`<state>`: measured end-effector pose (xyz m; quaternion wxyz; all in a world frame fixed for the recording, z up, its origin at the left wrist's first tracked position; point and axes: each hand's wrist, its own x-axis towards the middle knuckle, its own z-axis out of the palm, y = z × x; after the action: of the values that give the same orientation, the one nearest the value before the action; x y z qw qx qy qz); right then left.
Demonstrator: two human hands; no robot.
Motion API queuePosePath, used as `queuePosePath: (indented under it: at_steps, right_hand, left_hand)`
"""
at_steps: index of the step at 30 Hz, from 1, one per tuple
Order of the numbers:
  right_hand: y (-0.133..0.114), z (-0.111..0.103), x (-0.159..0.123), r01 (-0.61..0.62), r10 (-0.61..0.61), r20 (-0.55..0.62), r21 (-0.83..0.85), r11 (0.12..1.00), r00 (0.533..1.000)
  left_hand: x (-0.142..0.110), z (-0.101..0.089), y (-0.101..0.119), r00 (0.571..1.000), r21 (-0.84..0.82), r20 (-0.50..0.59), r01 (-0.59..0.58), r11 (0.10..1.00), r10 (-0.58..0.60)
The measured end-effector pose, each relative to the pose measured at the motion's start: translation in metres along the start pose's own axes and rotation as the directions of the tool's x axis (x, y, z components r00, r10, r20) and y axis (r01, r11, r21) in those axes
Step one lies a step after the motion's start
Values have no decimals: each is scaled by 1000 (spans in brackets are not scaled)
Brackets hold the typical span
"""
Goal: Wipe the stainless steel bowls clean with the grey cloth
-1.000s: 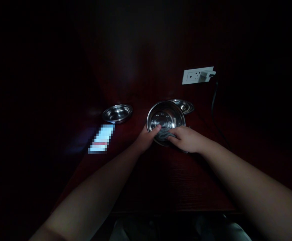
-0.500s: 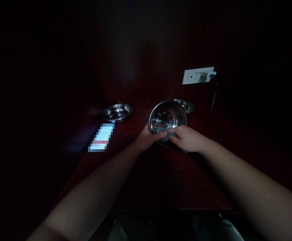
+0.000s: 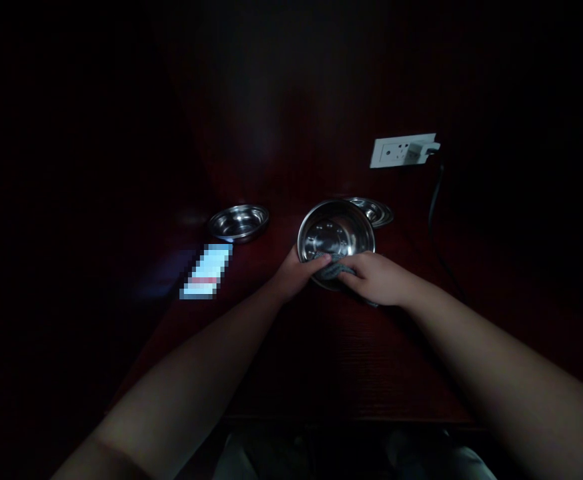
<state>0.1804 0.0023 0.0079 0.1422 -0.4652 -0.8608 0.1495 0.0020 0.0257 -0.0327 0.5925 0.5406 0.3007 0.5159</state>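
Observation:
A shiny metal bowl (image 3: 329,230) is tilted with its mouth toward me above the dark red table. My left hand (image 3: 294,275) grips its left side, thumb over the rim and the other fingers hidden behind. At the lower right of the rim, my right hand (image 3: 379,277) is closed on a grey-green cloth (image 3: 339,268). Part of the cloth lies inside the bowl, and a bit hangs below the right hand. My left thumb rests by the cloth's upper edge.
A shallow metal dish (image 3: 239,223) stands at the left, with a lit phone (image 3: 206,272) in front of it. Another metal dish (image 3: 376,212) sits partly behind the bowl. A wall socket (image 3: 404,152) holds a plug, and its cable (image 3: 434,207) runs down at the right.
The cloth has bunched slightly, and my left thumb has shifted up a little along the rim. The surroundings sit slightly further right in view. Both hands keep their holds.

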Motion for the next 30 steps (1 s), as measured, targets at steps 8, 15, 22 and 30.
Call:
queuePosePath:
  at_steps: [8, 15, 22, 30]
  right_hand:
    - [-1, 0, 0, 34, -35, 20, 53, 998, 999]
    - [1, 2, 0, 50, -52, 20, 97, 994, 998]
    - [4, 3, 2, 31, -33, 14, 121, 992, 999]
    - [5, 3, 2, 23, -25, 18, 121, 992, 1000]
  left_hand:
    - [3, -2, -3, 1000, -95, 5, 12, 995, -12]
    - [4, 0, -3, 998, -108, -67, 0, 994, -7]
    - [0, -2, -2, 999, -69, 32, 14, 997, -12]
    - [4, -2, -6, 999, -51, 33, -24, 998, 26]
